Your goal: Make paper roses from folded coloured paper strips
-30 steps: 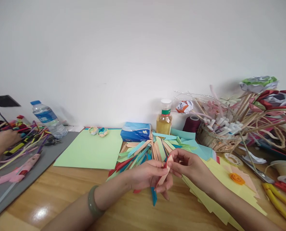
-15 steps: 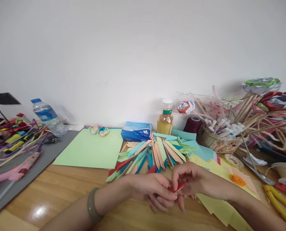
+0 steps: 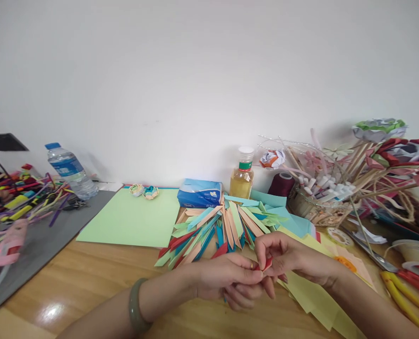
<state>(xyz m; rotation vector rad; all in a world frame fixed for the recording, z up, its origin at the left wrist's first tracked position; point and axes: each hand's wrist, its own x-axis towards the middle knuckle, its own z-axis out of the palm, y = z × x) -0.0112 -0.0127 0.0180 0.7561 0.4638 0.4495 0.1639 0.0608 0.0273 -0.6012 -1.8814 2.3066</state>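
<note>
My left hand (image 3: 230, 278) and my right hand (image 3: 282, 256) meet over the front of the wooden table. Between their fingertips they pinch a small folded red paper piece (image 3: 267, 264). Both hands are closed on it, and the fingers hide most of it. A bit of blue shows just below my left fingers, too small to name. Right behind the hands, folded paper strips (image 3: 209, 226) in green, blue, peach and red lie fanned out. Yellow paper sheets (image 3: 310, 294) lie partly under my right forearm.
Green sheets (image 3: 132, 221) with two small paper rosettes (image 3: 150, 192) lie left of a tissue pack (image 3: 199, 193). Behind stands a bottle of yellow liquid (image 3: 241, 181). Scissors (image 3: 400, 287) and a basket of pens (image 3: 318, 207) are at right. Far left, a co-worker's hand holds a pink glue gun (image 3: 10, 245).
My hands have shifted slightly right, still pinching the red paper. At far left, the pink glue gun has swung more upright and moved left.
</note>
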